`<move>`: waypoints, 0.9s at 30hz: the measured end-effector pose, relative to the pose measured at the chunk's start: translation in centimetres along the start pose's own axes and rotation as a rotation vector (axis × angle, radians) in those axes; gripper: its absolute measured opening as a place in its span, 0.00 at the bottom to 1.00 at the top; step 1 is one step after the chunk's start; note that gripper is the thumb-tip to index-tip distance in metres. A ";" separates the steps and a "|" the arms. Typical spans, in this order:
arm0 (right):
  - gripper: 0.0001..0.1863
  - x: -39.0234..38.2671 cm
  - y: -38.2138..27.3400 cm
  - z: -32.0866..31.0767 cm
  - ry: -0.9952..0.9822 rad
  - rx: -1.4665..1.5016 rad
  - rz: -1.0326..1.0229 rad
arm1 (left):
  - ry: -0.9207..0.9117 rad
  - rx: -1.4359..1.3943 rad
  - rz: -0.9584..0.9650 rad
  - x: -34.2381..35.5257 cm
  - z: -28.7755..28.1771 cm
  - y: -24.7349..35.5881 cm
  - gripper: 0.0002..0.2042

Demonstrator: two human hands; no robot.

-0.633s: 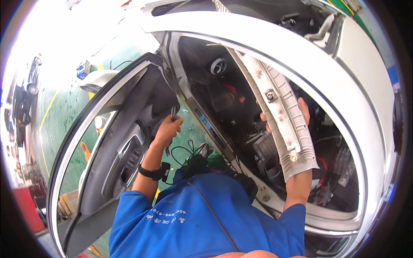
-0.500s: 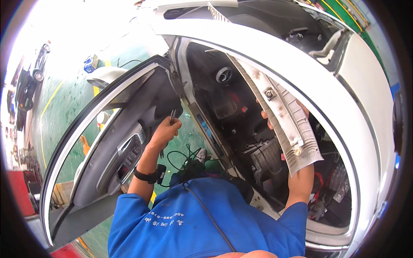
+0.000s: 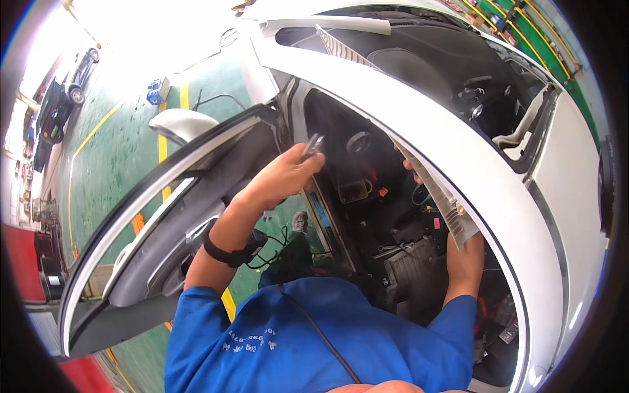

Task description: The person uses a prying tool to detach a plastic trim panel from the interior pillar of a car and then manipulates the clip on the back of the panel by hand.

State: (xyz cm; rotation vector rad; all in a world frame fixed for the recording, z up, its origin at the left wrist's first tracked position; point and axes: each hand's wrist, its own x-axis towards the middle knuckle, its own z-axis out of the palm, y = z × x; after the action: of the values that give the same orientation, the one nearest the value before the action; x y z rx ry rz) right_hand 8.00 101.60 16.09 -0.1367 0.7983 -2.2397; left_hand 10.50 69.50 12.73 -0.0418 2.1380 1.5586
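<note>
My left hand (image 3: 288, 175) is closed round a pair of metal pliers (image 3: 314, 145), its two short silver jaws standing up above the fist. This hand is raised in the gap between the open door and the car's door frame. Inside the doorway my right hand (image 3: 411, 169) grips a long beige ribbed plastic trim panel (image 3: 438, 191); its fingertips show on the panel's left edge. The white roof rail (image 3: 419, 108) hides most of the panel and the rest of that hand.
An open white car door (image 3: 160, 239) stands at my left, its mirror (image 3: 183, 124) beyond. The stripped cabin floor (image 3: 367, 229) shows wiring, with a wrench (image 3: 393, 249) lying there. Another beige trim strip (image 3: 341, 49) leans behind the windscreen. Black cable (image 3: 278, 245) hangs near my feet.
My left hand has moved up and to the right with the pliers, toward the door frame. The trim panel has turned and slid further behind the roof rail; my view has shifted slightly.
</note>
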 end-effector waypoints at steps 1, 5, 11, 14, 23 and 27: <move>0.39 0.9 -0.2 -0.1 0.039 -0.042 -0.035 | -0.032 0.010 0.050 1.3 -0.3 0.6 0.14; 0.40 3.5 -1.2 -0.9 0.180 -0.126 -0.193 | 0.009 0.507 0.282 4.8 -1.8 10.9 0.20; 0.41 6.5 -2.0 -2.2 0.311 -0.162 -0.365 | -0.017 0.777 0.321 12.1 -5.4 21.8 0.20; 0.41 6.1 -1.8 -3.2 0.393 -0.157 -0.477 | 0.026 0.798 0.391 13.2 -5.6 25.2 0.18; 0.42 5.0 1.4 -5.8 0.596 -0.141 -0.680 | 0.106 1.429 0.582 23.5 -12.8 25.4 0.13; 0.43 4.1 3.5 -7.1 0.691 -0.152 -0.747 | 0.246 1.641 0.370 25.6 -13.8 23.4 0.15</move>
State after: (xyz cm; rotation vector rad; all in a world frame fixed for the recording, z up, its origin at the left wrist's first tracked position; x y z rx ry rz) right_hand 4.91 100.52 7.81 0.3479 1.4672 -2.9729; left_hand -24.16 71.68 26.35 0.7367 3.0277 -0.4815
